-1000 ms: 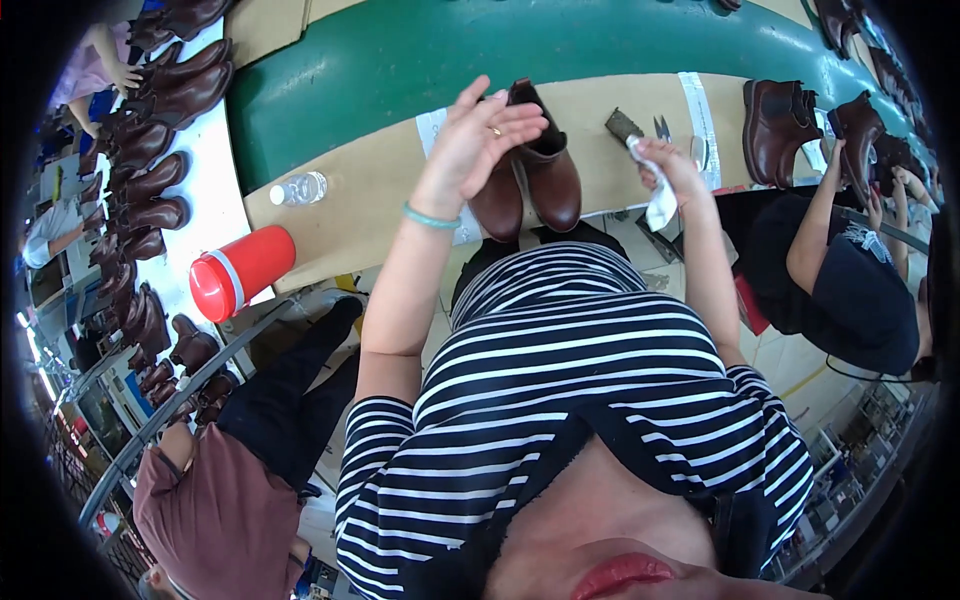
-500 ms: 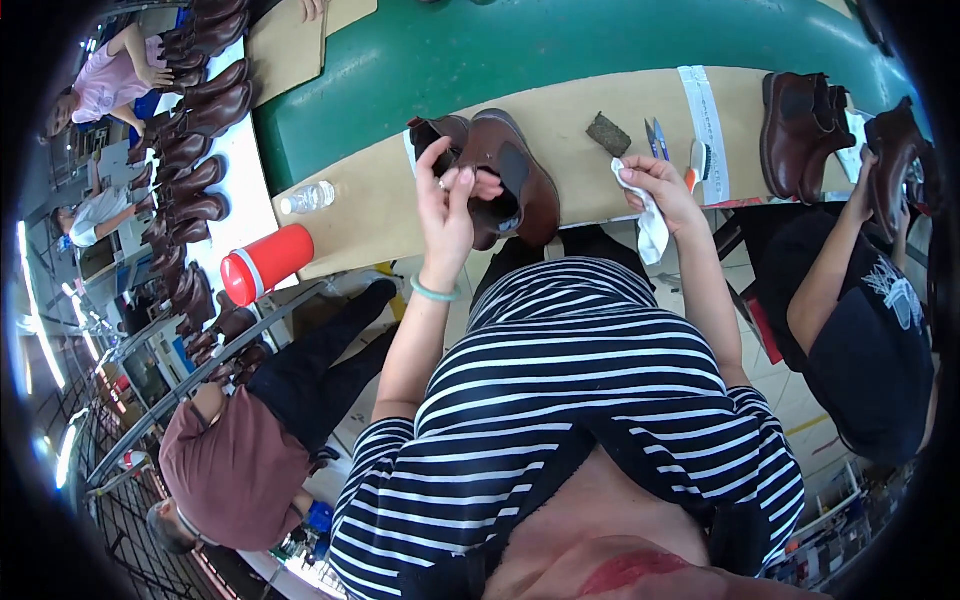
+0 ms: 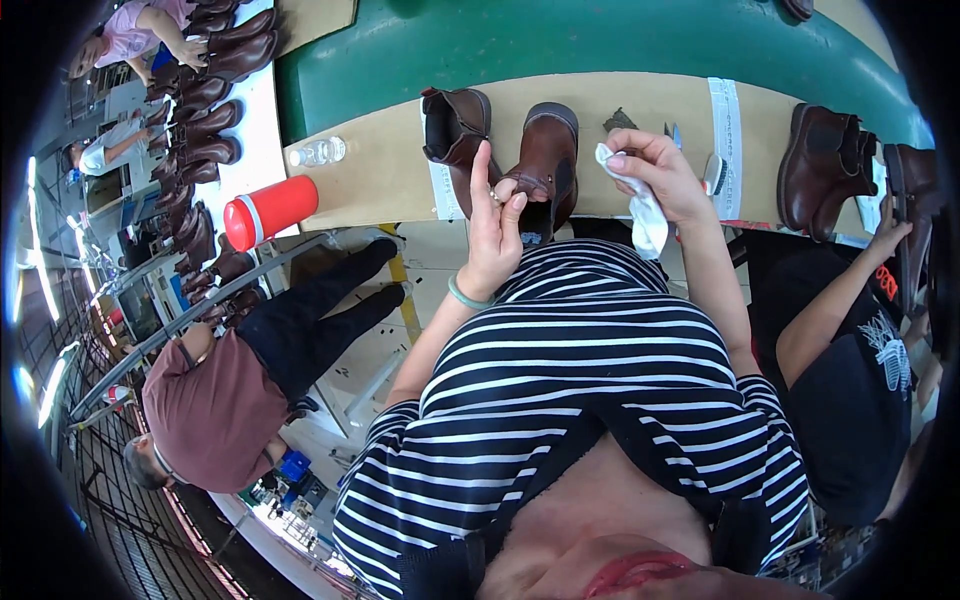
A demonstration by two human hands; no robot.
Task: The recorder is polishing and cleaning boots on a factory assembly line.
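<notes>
My right hand (image 3: 665,178) is closed on a white cloth (image 3: 648,226), which hangs down from the fingers. My left hand (image 3: 490,235), with a ring and a pale green bangle, has its index finger stretched up and its other fingers bent. They overlap the edge of a brown leather boot (image 3: 558,158); whether they touch it cannot be seen. This boot lies with its toe pointing away and its opening toward me. Its mate (image 3: 458,122) stands just to the left. Beyond my right hand lie a dark sponge-like block (image 3: 618,120), partly hidden scissors (image 3: 677,136) and a brush (image 3: 713,173).
Cardboard (image 3: 385,158) covers the bench edge, with a green surface (image 3: 600,40) behind. A clear bottle (image 3: 317,152) and red flask (image 3: 272,212) sit left. More boots (image 3: 815,172) stand right, beside a co-worker handling a boot. Rows of boots (image 3: 215,130) line the left side.
The two boots have come apart, and the nearer one has shifted right and turned. My left hand has moved right and lower, its index finger straighter. The cloth remains in my right hand.
</notes>
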